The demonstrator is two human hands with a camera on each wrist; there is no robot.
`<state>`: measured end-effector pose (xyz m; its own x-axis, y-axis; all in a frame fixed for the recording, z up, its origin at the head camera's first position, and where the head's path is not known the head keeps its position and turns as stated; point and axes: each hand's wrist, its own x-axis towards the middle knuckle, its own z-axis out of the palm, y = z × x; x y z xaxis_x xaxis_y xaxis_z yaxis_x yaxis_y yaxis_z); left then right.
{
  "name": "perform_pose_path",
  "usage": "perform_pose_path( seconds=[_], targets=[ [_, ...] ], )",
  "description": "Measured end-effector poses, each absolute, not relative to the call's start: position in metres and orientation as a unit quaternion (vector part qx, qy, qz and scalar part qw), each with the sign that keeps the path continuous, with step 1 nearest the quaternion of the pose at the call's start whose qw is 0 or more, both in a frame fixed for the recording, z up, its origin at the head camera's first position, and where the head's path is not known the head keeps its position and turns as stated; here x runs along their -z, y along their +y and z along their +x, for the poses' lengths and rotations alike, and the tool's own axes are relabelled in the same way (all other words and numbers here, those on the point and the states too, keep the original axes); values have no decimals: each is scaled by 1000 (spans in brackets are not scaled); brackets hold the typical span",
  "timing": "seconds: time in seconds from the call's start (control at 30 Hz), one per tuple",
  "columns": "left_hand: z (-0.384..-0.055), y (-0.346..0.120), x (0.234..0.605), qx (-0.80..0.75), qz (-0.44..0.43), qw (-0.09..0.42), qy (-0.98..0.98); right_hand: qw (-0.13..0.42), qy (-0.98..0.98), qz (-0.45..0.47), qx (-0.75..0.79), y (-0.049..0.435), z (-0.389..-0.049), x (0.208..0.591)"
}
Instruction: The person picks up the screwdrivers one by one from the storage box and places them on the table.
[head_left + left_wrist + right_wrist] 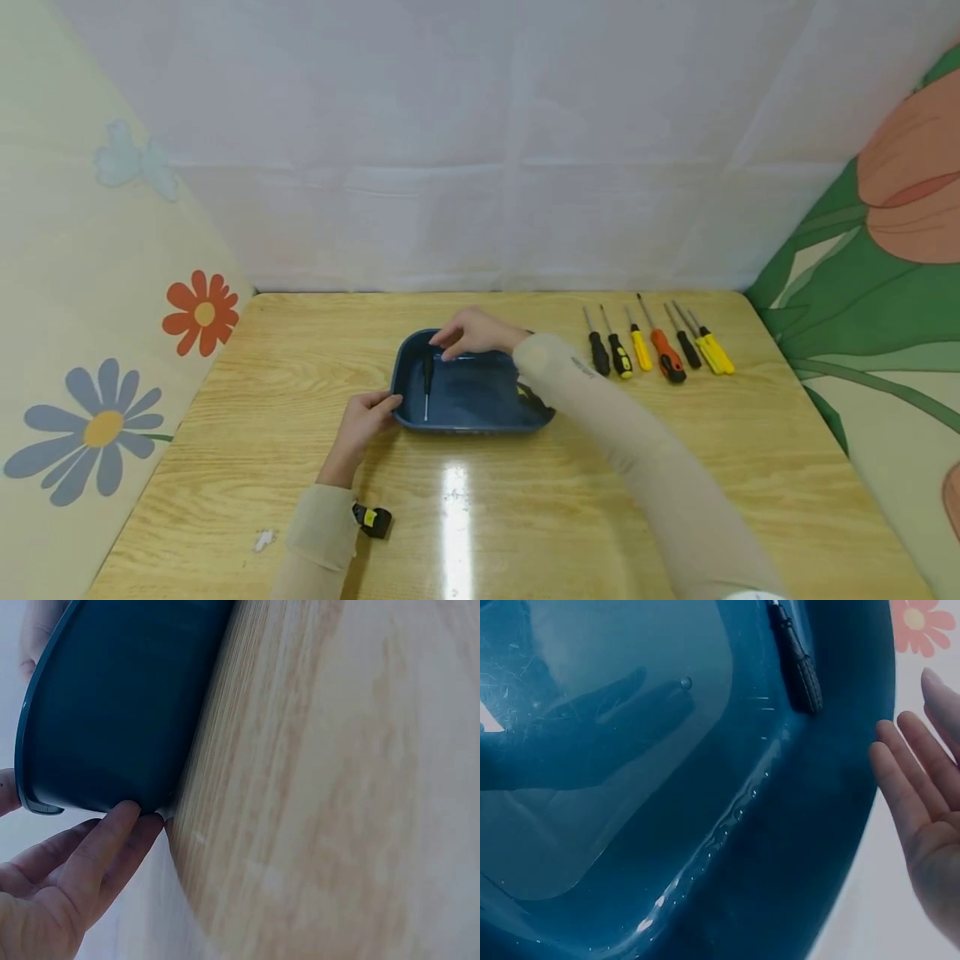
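Observation:
A dark blue rectangular basin (472,404) with rounded corners sits on the table. My left hand (365,419) grips its near left corner; the left wrist view shows the fingers (112,832) against the outer wall and the thumb at the rim. Inside, along the left end, lies a small black-handled screwdriver (427,375), its shaft toward me. My right hand (476,332) hovers over the far rim, fingers loosely extended and holding nothing. In the right wrist view the screwdriver handle (804,679) lies near those fingertips. A black-and-yellow item (522,391) at the basin's right end is partly hidden by my right sleeve.
To the right of the basin, several screwdrivers lie in a row, including a red-and-black one (663,350), a yellow one (639,348) and a black one (598,354). A white cloth (495,225) hangs behind the wooden table (315,350). Flower-patterned panels flank both sides.

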<state>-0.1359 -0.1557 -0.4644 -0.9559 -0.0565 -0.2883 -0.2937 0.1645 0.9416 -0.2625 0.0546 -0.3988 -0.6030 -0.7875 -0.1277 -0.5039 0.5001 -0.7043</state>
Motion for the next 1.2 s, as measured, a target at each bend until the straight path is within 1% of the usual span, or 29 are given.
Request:
perform_pose_path(
  seconds=[0.2, 0.4, 0.57, 0.83, 1.03, 1.13, 1.2],
  targets=[
    [-135, -155, 464, -639, -111, 84, 757, 235, 834, -411, 284, 44, -263, 408],
    [-135, -154, 462, -646, -110, 86, 750, 220, 836, -440, 244, 36, -262, 414],
    [-135, -154, 463, -649, -107, 89, 748, 215, 841, -446, 219, 32, -264, 419],
    [-135, -153, 464, -650, -106, 85, 748, 237, 843, -434, 212, 28, -265, 424],
    [-135, -153, 464, -646, -109, 87, 750, 245, 846, -440, 177, 25, -264, 426],
    [-135, -153, 463, -645, -104, 87, 752, 263, 843, -440, 160, 22, -268, 429],
    [-135, -153, 463, -646, -103, 86, 752, 276, 840, -441, 153, 19, -276, 441]
  ],
)
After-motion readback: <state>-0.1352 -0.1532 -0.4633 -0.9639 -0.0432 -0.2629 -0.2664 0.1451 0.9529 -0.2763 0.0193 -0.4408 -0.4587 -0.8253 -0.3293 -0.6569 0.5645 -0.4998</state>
